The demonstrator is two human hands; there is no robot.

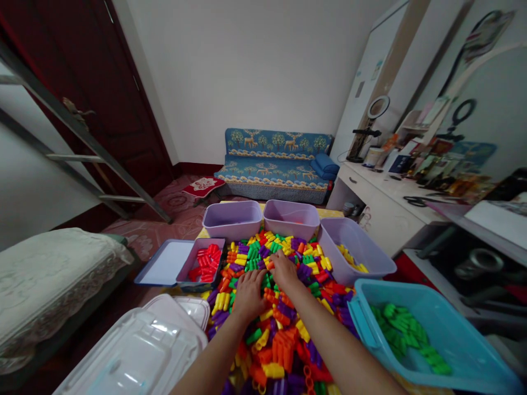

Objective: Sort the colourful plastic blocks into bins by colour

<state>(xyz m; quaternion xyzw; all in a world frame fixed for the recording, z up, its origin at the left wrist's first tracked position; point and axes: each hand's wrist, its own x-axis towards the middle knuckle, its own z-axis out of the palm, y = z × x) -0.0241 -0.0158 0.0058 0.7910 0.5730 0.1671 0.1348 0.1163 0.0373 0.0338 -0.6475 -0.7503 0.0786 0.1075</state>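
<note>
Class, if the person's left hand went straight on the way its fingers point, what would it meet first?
Probably the green pieces just ahead of the left hand, though depth is hard to judge here.

Touches heaped multicoloured pieces (283, 350) with left hand (249, 295) and right hand (284, 270), near lilac bins (233, 229) and a turquoise tub (465, 329).

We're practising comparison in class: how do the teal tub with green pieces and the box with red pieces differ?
The teal tub looks larger in view than the box.
The tub's pieces are green; the box's are red.
The tub stands on the person's right, the box on the left.
Both are open-topped and hold pieces of one colour.
</note>
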